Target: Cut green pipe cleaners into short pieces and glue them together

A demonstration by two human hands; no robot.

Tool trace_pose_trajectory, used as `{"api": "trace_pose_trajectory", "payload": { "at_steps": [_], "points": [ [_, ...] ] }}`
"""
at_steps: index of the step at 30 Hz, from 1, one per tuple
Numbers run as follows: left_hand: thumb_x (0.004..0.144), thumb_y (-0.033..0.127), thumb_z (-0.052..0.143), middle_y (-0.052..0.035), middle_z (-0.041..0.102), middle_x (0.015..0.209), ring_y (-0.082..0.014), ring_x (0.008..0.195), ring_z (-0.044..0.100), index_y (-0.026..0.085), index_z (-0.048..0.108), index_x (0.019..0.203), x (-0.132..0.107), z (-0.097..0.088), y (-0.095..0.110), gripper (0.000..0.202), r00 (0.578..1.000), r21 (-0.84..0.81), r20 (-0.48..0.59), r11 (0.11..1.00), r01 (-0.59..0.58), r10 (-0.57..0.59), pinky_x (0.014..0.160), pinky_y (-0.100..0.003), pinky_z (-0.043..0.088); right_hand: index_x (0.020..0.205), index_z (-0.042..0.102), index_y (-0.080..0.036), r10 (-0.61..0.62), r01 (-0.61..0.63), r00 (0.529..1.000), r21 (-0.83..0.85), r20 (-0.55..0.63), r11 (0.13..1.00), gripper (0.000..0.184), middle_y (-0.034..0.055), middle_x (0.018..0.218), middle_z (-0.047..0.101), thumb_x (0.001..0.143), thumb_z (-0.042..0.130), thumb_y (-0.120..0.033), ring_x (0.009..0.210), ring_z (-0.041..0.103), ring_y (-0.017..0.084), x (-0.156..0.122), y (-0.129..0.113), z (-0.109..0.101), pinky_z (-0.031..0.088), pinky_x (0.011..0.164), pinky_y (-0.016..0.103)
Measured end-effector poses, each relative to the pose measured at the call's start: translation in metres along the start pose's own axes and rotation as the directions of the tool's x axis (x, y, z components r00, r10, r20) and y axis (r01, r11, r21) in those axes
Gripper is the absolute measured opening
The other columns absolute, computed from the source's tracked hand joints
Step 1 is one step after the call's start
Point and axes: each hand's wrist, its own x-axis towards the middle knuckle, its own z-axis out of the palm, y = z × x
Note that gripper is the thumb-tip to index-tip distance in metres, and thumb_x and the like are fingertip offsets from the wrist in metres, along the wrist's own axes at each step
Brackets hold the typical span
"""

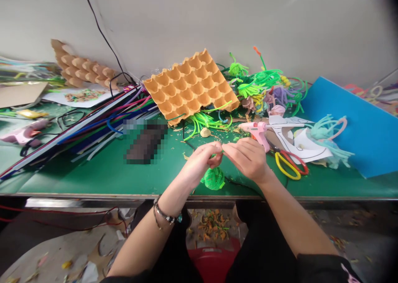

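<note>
A person seated at a green worktable [93,175] brings both hands together over its near edge, working a green pipe cleaner [217,153]. The left hand [200,160] and right hand [247,158] meet fingertip to fingertip, each pinching the thin stem, which shows only as a sliver of green between them; how it is bent cannot be told from here. Held this close, the two pinches steady a piece too limp to shape one-handed.

Just below the hands, at 6 o'clock, lies a coiled green fuzzy ball [213,178] near the table's edge, apparently more of the same material. At 1 o'clock from the hands a pink glue gun [256,130] rests on its side, nozzle left, within easy reach of the right hand, and yellow-and-red scissors [290,163] lie at 3 o'clock beside white paper cutouts [300,144]. An orange egg tray [191,86] leans at 11 o'clock, loose green stems spilling from under it. A tangle of finished pipe-cleaner shapes [267,88] crowds the wall at 1 o'clock, a blue foam sheet [360,129] at 3 o'clock. Scraps litter the floor beneath.
</note>
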Motion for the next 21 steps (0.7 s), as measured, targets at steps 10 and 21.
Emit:
{"api": "trace_pose_trajectory", "payload": {
  "at_steps": [10, 21],
  "points": [
    [0.09, 0.026, 0.041, 0.0011, 0.067, 0.067, -0.0105, 0.057, 0.052, 0.018, 0.057, 0.085, -0.007, -0.029, -0.004, 0.019, 0.705, 0.905, 0.371, -0.065, -0.42, 0.605, 0.072, -0.026, 0.036, 0.08, 0.062, -0.014, 0.085, -0.097, 0.983, 0.072, 0.161, 0.993, 0.016, -0.0019, 0.058, 0.062, 0.089, 0.049, -0.018, 0.054, 0.055, 0.008, 0.002, -0.002, -0.001, 0.036, 0.055, 0.023],
    [0.091, 0.029, 0.032, 0.0025, 0.057, 0.053, -0.0101, 0.05, 0.045, 0.019, 0.05, 0.065, -0.006, -0.029, -0.011, 0.034, 0.804, 0.853, 0.264, 0.26, -0.452, 0.533, 0.07, -0.026, 0.04, 0.084, 0.064, -0.014, 0.051, -0.057, 0.992, 0.055, 0.111, 0.997, 0.015, 0.0002, 0.064, 0.066, 0.088, 0.049, -0.014, 0.06, 0.058, 0.009, 0.002, -0.005, 0.0, 0.04, 0.058, 0.024]
  ]
}}
